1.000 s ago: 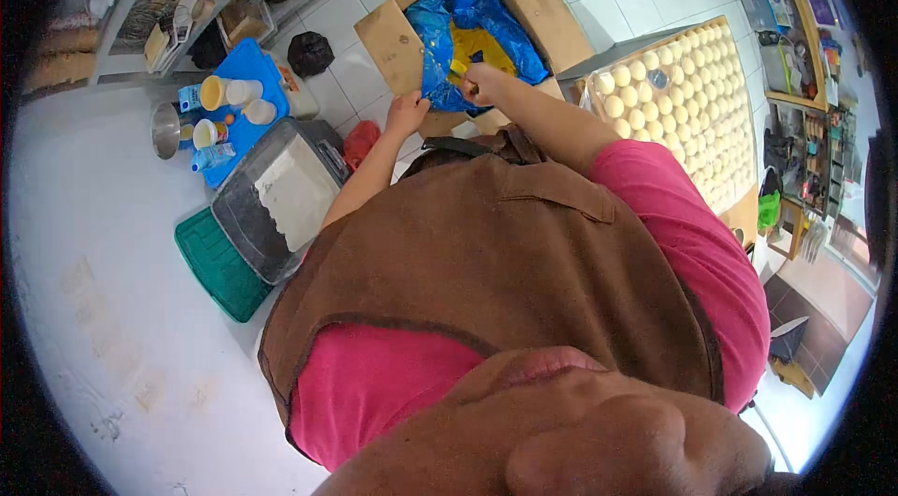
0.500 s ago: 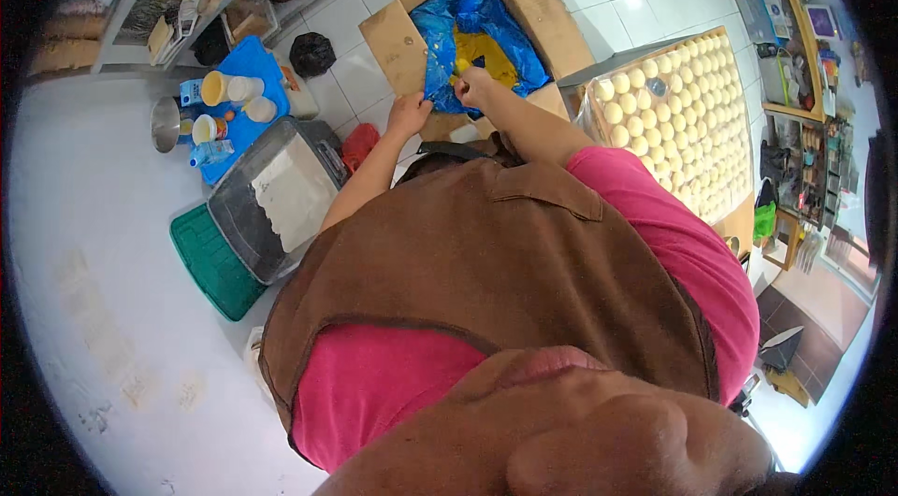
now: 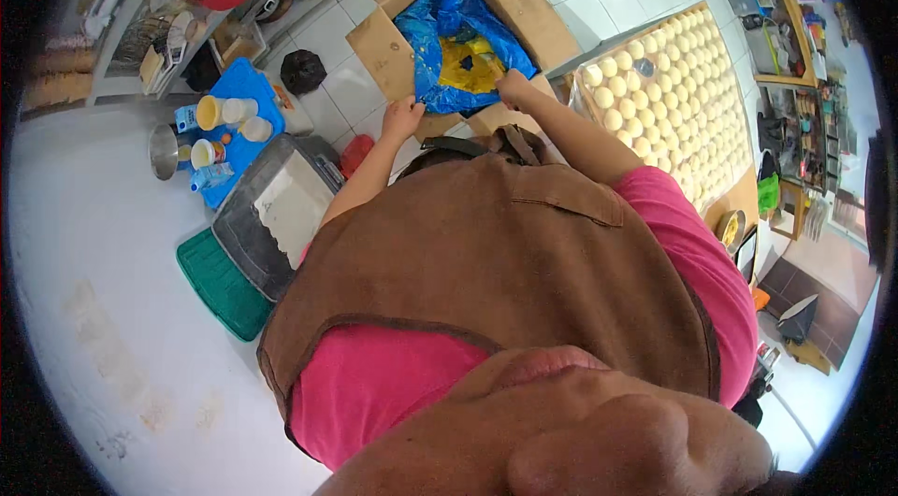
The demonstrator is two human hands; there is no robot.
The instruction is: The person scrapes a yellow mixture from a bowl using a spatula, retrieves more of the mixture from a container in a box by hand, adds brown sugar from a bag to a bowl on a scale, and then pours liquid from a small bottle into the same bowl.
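Note:
A cardboard box (image 3: 383, 47) with open flaps holds a crumpled blue plastic bag (image 3: 440, 14) with yellow stuff (image 3: 458, 75) and a small dark patch inside. My left hand (image 3: 402, 115) is closed at the near left edge of the bag, gripping it. My right hand (image 3: 514, 89) is closed at the right side of the yellow stuff, on something too small to make out. Right of the box stands a large wrapped tray of rows of round pale pieces (image 3: 636, 103).
At left are a blue tray (image 3: 241, 85) with cups and cartons, a steel bowl (image 3: 164, 152), a grey bin (image 3: 234, 230), a green lid (image 3: 201, 281) and shelving (image 3: 131, 28). A black bag (image 3: 302, 71) and red bag (image 3: 355, 158) lie nearby. A cluttered wooden rack (image 3: 795, 75) stands at right.
My right hand has moved rightward from the lower middle of the bag to its right side, showing more of the yellow stuff. My left hand stays at the near left edge.

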